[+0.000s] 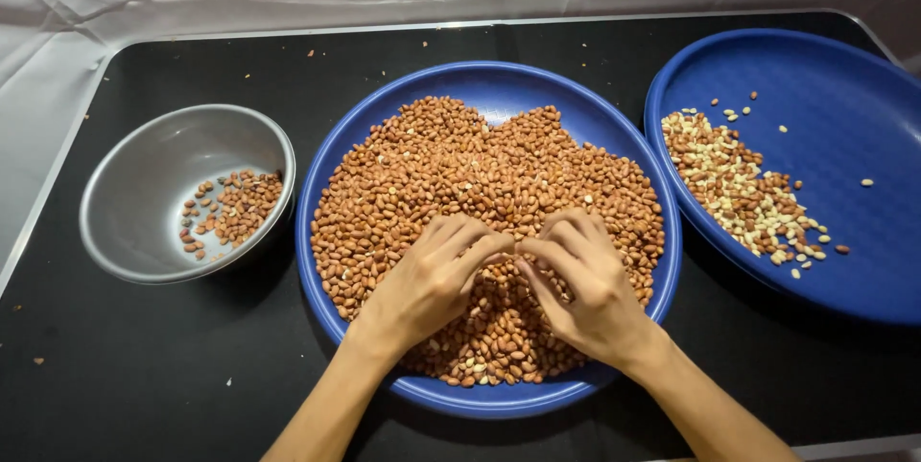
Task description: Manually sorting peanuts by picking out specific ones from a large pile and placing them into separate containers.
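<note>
A large blue plate [499, 88] in the middle holds a heap of red-brown peanuts [451, 169]. My left hand [427, 284] and my right hand [585, 280] rest on the near part of the heap, fingers curled inward. Their fingertips meet over the nuts and pinch at peanuts between them. What sits between the fingertips is too small to make out.
A steel bowl [144, 174] at the left holds a few red-brown peanuts [230, 208]. A second blue plate [815, 88] at the right carries paler, partly skinned peanuts [739, 189]. All stand on a black table [144, 366] with scattered skin flakes; white cloth hangs behind.
</note>
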